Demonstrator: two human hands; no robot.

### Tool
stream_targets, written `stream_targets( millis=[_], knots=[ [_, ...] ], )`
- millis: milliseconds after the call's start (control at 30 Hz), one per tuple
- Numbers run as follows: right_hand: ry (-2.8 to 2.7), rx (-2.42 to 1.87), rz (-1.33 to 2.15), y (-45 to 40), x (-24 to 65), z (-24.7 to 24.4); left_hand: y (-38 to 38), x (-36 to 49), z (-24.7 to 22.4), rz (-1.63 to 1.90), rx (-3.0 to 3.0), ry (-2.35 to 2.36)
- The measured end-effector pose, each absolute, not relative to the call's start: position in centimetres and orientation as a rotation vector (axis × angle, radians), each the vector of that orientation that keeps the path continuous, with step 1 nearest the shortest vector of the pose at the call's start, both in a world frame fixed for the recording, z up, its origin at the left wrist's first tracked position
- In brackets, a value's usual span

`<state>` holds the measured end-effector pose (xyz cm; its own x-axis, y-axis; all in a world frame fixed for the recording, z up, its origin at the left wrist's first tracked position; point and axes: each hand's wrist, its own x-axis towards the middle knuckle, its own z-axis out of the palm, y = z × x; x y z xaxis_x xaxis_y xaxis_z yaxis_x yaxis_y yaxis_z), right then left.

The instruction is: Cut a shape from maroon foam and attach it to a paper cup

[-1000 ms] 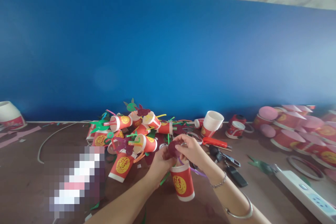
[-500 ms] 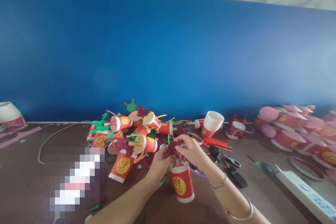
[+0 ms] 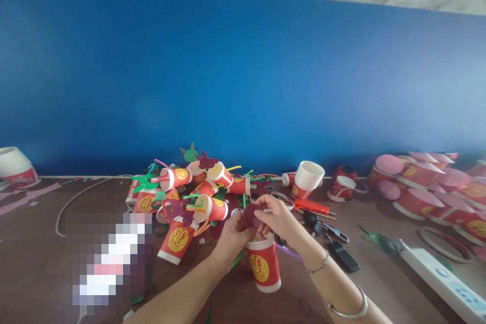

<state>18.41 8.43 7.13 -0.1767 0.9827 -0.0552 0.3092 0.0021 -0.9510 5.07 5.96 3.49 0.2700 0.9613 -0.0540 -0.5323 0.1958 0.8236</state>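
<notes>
Between my two hands is a dark purple-red round paper piece (image 3: 252,215). My left hand (image 3: 236,233) pinches it from the left and below. The fingertips of my right hand (image 3: 274,218) are closed on its right edge. Just under the hands stands a red paper cup (image 3: 263,265) with a white rim and a yellow emblem, slightly tilted. Its mouth is partly hidden by my fingers. A purple strip (image 3: 287,251) sticks out to the right behind the cup, passing by my right wrist.
Decorated paper cups (image 3: 178,238) with coloured strips lie piled to the left. A white cup stack (image 3: 308,176), a red utility knife (image 3: 312,206), keys (image 3: 311,221) and a black fob (image 3: 343,256) lie right. Further right are a power strip (image 3: 440,276) and pink-topped cups (image 3: 419,202).
The round paper piece has turned slightly and shows more of its face between my fingers. Both hands stay almost in place above the cup.
</notes>
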Motion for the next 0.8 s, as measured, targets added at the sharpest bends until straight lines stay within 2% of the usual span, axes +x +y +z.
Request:
stream_targets(
  millis=[800],
  knots=[
    [-1.683, -1.345, 1.188, 7.8, 18.2, 8.1, 5.6, 4.7, 4.3, 1.22, 0.738, 0.668]
  ],
)
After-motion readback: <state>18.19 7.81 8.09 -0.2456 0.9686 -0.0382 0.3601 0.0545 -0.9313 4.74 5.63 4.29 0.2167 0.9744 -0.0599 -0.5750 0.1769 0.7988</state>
